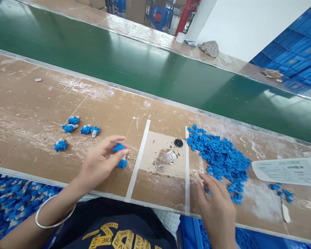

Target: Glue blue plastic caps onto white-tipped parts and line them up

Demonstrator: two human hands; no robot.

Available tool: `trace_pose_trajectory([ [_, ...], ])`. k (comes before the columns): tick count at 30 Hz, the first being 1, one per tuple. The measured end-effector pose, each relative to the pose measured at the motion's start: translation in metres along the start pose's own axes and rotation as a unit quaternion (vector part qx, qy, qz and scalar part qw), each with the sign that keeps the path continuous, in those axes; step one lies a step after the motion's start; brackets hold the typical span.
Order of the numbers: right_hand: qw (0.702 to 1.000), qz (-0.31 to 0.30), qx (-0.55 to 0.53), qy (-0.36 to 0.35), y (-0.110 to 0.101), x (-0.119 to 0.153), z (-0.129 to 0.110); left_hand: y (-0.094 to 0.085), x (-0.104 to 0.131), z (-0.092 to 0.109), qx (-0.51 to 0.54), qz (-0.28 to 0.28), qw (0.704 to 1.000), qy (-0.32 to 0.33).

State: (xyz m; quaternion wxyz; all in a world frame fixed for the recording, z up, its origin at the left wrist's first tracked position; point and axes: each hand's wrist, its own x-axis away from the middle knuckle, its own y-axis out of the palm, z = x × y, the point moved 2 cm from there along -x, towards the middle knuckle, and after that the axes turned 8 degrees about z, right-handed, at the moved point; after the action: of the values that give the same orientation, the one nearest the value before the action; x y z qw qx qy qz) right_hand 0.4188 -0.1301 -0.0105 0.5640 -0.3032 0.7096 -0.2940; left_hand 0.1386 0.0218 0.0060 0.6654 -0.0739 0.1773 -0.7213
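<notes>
My left hand (100, 164) is closed, with a small blue plastic piece (118, 147) pinched between thumb and fingers. Just below those fingertips a blue and white part (122, 163) rests on the cardboard. My right hand (217, 207) is over the near left edge of a heap of small blue plastic pieces (220, 154). Its thumb and forefinger are apart, and one blue piece (207, 190) shows in the gap, seemingly on the table. Between the hands, a small clear and white fitting (169, 156) sits on a wet cardboard patch, near a round black cap (178, 142).
Several blue and white parts (86, 129) lie at the left. White tape strips (138, 160) mark the cardboard-covered table. A white plastic scoop-like sheet (292, 171) lies right. Beyond runs a green conveyor belt (134, 64). Blue-and-white parts (12, 204) fill the space below left; a blue bin (190, 231) stands below.
</notes>
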Motion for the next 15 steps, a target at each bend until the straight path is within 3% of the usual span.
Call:
trace_pose_trajectory([
  [2,0.998,-0.022,0.057,-0.035,0.002,0.003,0.03,-0.02,-0.018,-0.01,-0.167,0.075,0.975,0.125],
  [4,0.993,-0.057,0.07,-0.08,0.006,0.004,0.048,-0.034,-0.034,-0.02,-0.284,0.078,0.93,0.221],
  [6,0.988,-0.09,0.066,-0.106,0.012,0.004,0.057,-0.041,-0.044,-0.028,-0.336,0.058,0.899,0.274],
  [9,0.985,-0.127,0.064,-0.093,0.018,0.002,0.062,-0.043,-0.041,-0.029,-0.346,0.039,0.886,0.306],
  [11,0.985,-0.148,0.053,-0.068,0.021,0.0,0.065,-0.039,-0.031,-0.023,-0.326,0.002,0.891,0.317],
  [15,0.981,-0.19,-0.026,-0.023,0.024,-0.005,0.068,-0.026,-0.007,-0.011,-0.274,-0.168,0.894,0.312],
])
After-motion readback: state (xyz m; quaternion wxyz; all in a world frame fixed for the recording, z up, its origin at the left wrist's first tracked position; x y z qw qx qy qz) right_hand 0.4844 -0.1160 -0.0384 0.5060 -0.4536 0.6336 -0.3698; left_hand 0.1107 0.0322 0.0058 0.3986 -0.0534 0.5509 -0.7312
